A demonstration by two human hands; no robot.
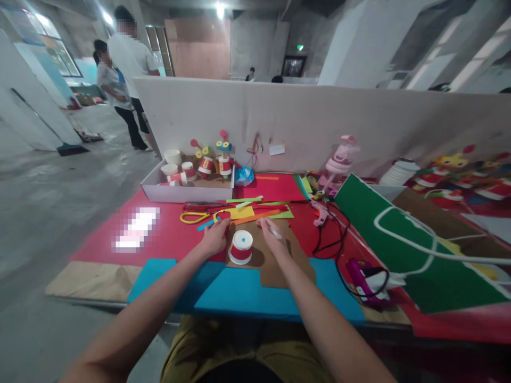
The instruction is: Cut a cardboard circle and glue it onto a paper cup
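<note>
An upside-down red-and-white paper cup (242, 248), with a small blue spot on its white base, stands on brown cardboard (275, 255) between my hands. My left hand (215, 236) is closed at the cup's upper left, beside a blue paper strip (204, 224) and yellow-handled scissors (194, 217). What its fingertips pinch, if anything, is too small to make out. To the cup's right, my right hand (273, 237) is closed around a slim white pen-like stick (275, 231). An orange paper strip (259, 217) lies just beyond both hands.
A white box (187, 192) with paper cups and cup figures stands at the back left. Right of the cardboard are a pink glue gun (320, 213) with a black cord, a purple tissue pack (367, 284) and a green board (415, 255). Two people stand beyond the partition's left end.
</note>
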